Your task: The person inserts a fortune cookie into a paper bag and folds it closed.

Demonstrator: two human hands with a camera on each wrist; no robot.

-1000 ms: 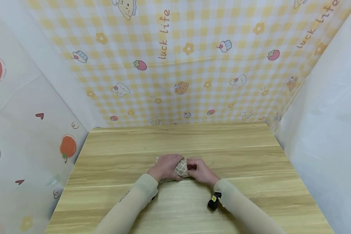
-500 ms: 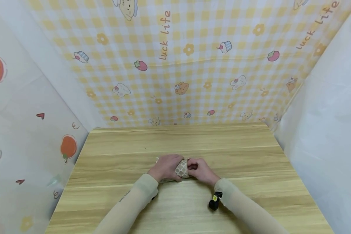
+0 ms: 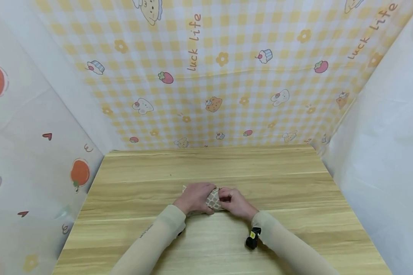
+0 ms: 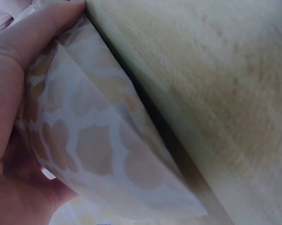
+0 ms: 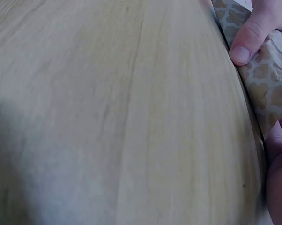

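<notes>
A parcel in tan-and-white patterned paper (image 3: 212, 201) lies on the table, mid-front. My left hand (image 3: 194, 196) grips it from above, thumb on the near side and fingers over the far side. At the parcel's right end, my right hand (image 3: 236, 203) pinches the paper with curled fingers. A pointed paper flap (image 4: 145, 173) sticks out past the left palm in the left wrist view. In the right wrist view, the left thumb (image 5: 248, 42) presses the paper's lower edge (image 5: 267, 89) close to the tabletop. Whatever the paper wraps is hidden.
The wood-grain table (image 3: 282, 172) runs back to a yellow checked cloth wall (image 3: 241, 84). White sheets hang at the left (image 3: 31, 114) and right (image 3: 382, 145). A black wrist camera (image 3: 252, 238) hangs below the right cuff.
My right fingers have shifted slightly left with the paper at the parcel's right end. The left hand keeps its grip almost in place.
</notes>
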